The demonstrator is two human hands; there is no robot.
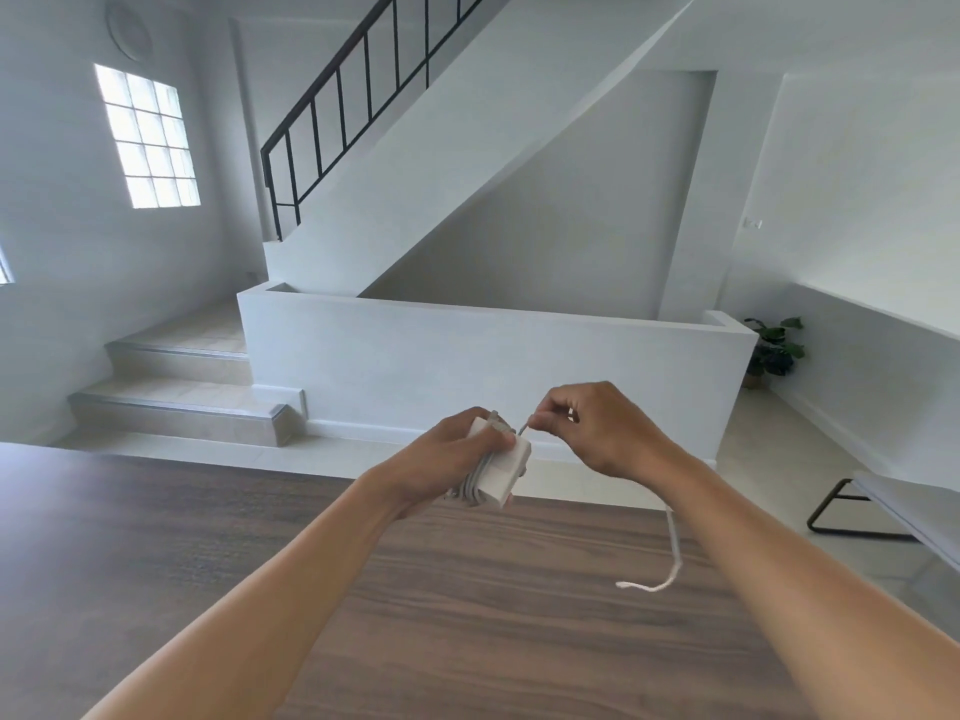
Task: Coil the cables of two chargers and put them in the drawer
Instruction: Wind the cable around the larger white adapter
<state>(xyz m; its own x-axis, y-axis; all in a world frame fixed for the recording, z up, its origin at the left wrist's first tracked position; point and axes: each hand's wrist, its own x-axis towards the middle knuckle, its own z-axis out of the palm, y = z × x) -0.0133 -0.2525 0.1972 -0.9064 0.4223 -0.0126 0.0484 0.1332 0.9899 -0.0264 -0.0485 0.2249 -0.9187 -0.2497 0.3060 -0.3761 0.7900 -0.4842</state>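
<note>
My left hand (441, 459) grips a white charger block (506, 470) held above the far edge of the wooden table (467, 615). Several turns of its grey-white cable are wrapped around the block. My right hand (592, 428) pinches the cable right beside the block's top corner. The loose end of the cable (670, 563) hangs down behind my right wrist and curls onto the table. No second charger and no drawer are in view.
Beyond the table stand a low white wall (493, 356), steps (176, 397) at left and a staircase with a black railing. A bench with black legs (883, 511) stands at right, and a potted plant (774, 345) in the far corner.
</note>
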